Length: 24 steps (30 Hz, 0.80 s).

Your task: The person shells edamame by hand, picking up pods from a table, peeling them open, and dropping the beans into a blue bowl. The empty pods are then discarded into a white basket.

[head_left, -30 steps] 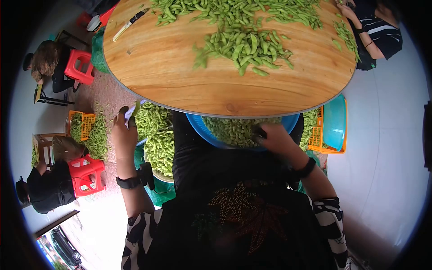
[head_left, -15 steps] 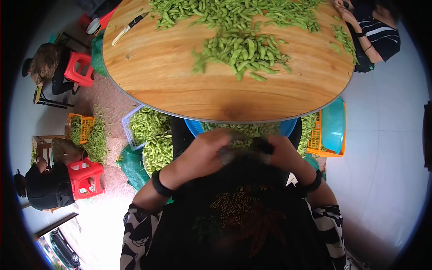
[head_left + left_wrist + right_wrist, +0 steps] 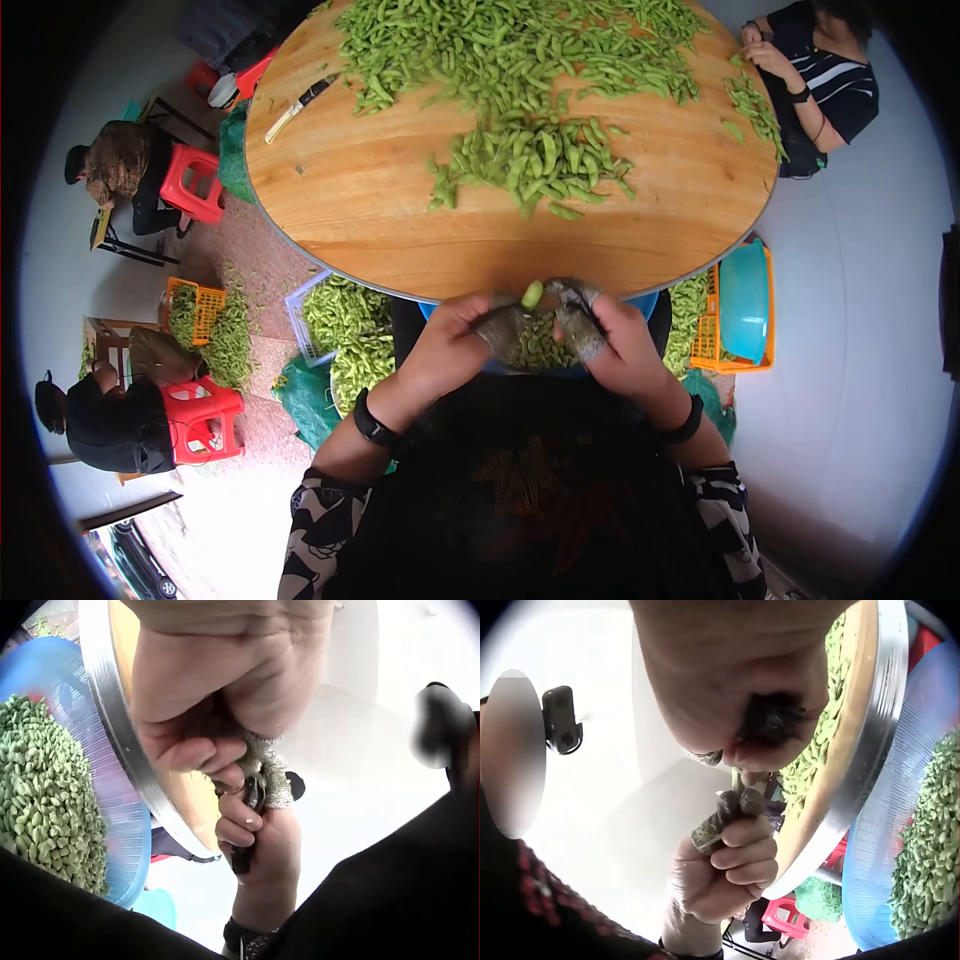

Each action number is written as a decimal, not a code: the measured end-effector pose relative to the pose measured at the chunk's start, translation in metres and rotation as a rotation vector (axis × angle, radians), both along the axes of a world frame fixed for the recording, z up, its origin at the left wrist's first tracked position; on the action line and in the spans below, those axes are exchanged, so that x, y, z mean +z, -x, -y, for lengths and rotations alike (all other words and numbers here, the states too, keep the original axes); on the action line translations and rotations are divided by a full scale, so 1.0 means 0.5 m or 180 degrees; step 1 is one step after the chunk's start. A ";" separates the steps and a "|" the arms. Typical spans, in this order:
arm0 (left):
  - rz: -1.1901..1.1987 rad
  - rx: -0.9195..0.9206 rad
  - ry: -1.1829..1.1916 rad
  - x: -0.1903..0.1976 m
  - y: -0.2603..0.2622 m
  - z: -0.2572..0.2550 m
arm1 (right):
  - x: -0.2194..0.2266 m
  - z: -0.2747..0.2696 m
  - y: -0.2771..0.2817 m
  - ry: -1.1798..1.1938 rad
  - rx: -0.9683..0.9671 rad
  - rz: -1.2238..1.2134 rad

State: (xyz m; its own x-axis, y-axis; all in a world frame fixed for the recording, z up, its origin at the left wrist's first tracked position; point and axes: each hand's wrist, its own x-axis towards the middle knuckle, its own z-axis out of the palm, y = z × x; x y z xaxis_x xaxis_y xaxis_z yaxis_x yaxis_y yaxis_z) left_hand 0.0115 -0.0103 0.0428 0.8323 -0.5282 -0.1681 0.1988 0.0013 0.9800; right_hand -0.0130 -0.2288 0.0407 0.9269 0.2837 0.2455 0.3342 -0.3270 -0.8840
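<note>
In the head view the left hand (image 3: 455, 345), fingertips wrapped in greyish covering, pinches a green pod (image 3: 533, 294) at the table's near edge. Facing it, the right hand (image 3: 615, 345) has similar wrapped fingertips close to the pod. Its fingers curl round a small black tool (image 3: 256, 796) in the left wrist view; what kind of tool cannot be told. The right wrist view shows the left hand (image 3: 727, 870) below, the pod's thin end (image 3: 736, 780) between both hands' fingertips. Below the hands is a blue basket (image 3: 124, 847) of small green pods (image 3: 45, 810).
Piles of pods (image 3: 520, 50) and a knife (image 3: 302, 108) lie on the round wooden table (image 3: 380, 225). Crates of pods (image 3: 345, 310) stand at left, an orange crate with a teal basin (image 3: 743, 300) at right. Another person (image 3: 820, 75) sits at the table's far right; others sit at left.
The left hand has come from the left side, over the crates, to the middle and meets the right hand. The right hand has risen from the blue basket. The head view has shifted slightly.
</note>
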 end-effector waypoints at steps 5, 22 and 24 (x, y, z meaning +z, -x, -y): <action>0.0272 0.0230 0.0015 -0.030 0.000 0.011 | -0.014 -0.008 0.010 -0.0236 0.0187 -0.0546; -0.0612 0.0233 0.0790 -0.042 -0.022 -0.005 | 0.014 -0.009 -0.041 -0.2652 0.1247 -0.3344; -0.1744 0.0054 0.1363 -0.042 -0.032 -0.003 | 0.015 -0.010 -0.041 -0.2508 0.0771 -0.3517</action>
State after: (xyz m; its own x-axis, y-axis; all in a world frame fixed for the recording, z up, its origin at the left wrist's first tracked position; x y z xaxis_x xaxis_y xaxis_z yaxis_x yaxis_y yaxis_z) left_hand 0.0276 -0.0088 0.0220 0.6957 -0.6294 -0.3461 0.6611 0.3728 0.6511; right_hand 0.0074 -0.2240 0.0484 0.6914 0.5953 -0.4093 -0.6798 0.3443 -0.6476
